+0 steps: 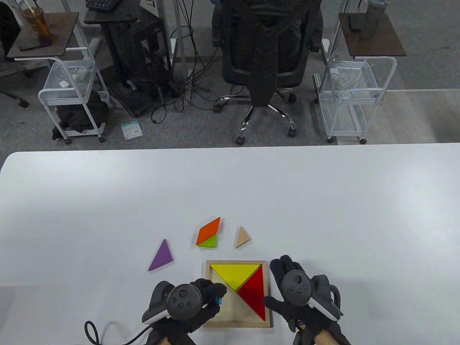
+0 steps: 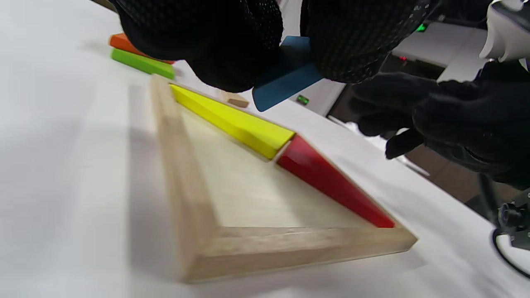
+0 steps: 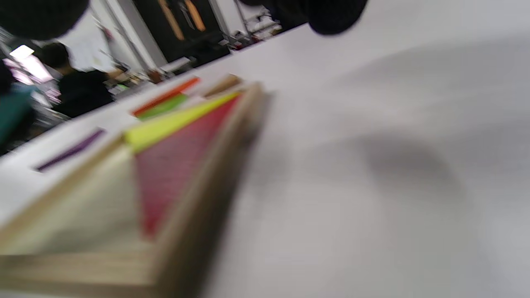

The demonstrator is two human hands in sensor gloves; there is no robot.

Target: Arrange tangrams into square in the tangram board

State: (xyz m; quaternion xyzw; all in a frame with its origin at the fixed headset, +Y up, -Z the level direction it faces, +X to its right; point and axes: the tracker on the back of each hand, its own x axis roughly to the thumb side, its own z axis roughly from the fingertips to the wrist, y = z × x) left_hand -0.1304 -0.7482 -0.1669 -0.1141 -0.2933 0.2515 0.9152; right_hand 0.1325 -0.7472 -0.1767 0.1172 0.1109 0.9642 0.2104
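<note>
The wooden tangram board [image 1: 267, 287] [image 2: 186, 198] [image 3: 198, 207] lies near the table's front edge. In it sit a yellow triangle [image 1: 235, 275] [image 2: 236, 122] along the far side and a red triangle [image 1: 256, 294] [image 2: 331, 182] along the right side. My left hand [image 1: 201, 298] hovers over the board's left edge and pinches a blue piece [image 1: 217, 300] [image 2: 281, 76] between its fingertips. My right hand [image 1: 298, 291] lies just right of the board with relaxed fingers, holding nothing. Loose on the table beyond the board are an orange parallelogram [image 1: 208, 231], a green piece [image 1: 208, 242], a tan triangle [image 1: 242, 237] and a purple triangle [image 1: 161, 256].
The white table [image 1: 323, 215] stretches wide behind and beside the board. A black cable [image 1: 93, 332] runs off the front left edge. Beyond the table stand an office chair [image 1: 266, 61] and white wire carts [image 1: 72, 97].
</note>
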